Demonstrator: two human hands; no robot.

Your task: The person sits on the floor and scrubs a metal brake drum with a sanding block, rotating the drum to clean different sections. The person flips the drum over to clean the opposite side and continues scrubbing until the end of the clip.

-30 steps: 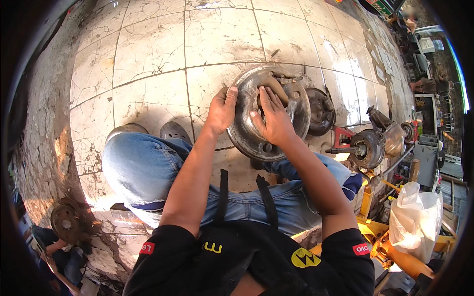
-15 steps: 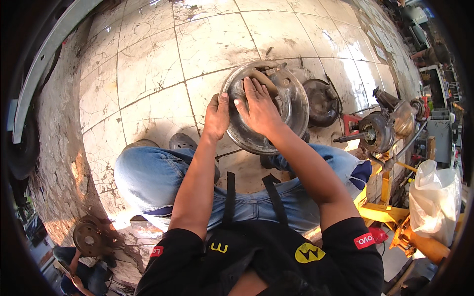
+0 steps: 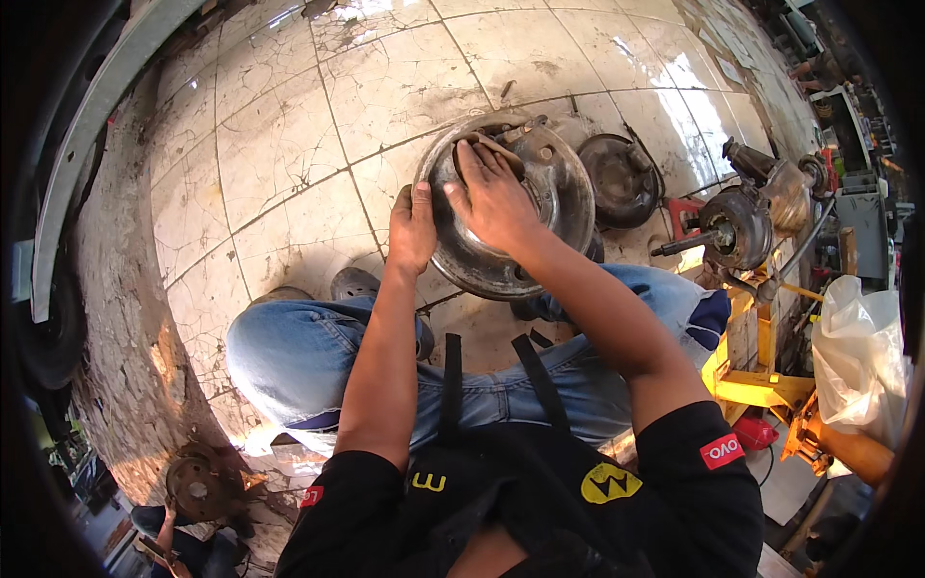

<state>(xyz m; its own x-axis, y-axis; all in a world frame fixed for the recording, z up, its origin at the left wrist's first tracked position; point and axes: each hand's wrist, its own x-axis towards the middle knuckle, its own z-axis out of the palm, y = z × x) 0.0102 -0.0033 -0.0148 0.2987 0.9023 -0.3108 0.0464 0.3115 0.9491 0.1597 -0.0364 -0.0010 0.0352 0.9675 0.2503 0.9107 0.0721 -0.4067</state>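
A round, dished metal brake backing plate (image 3: 568,207) with an opening near its middle is tilted up between my knees. My left hand (image 3: 412,231) grips its left rim, thumb pointing up along the edge. Across the upper left of the plate lies my right hand (image 3: 491,193), its fingers extended and the thumb apart. Under those fingers it holds a thin, curved brown piece (image 3: 507,154) against the metal; I cannot make out its kind. Part of that piece and the plate's centre are hidden by the hand.
A darker round brake plate (image 3: 617,183) with a cable lies close on the right. Beyond it are an axle hub assembly (image 3: 737,231), a yellow metal stand (image 3: 761,390) and a white plastic bag (image 3: 858,356). Another person (image 3: 183,544) handles a rusty disc (image 3: 198,486) at lower left.
My right hand has shifted left across the plate with the brown piece, which now sits farther left on it. My left hand keeps its place on the rim. The whole view has shifted slightly.
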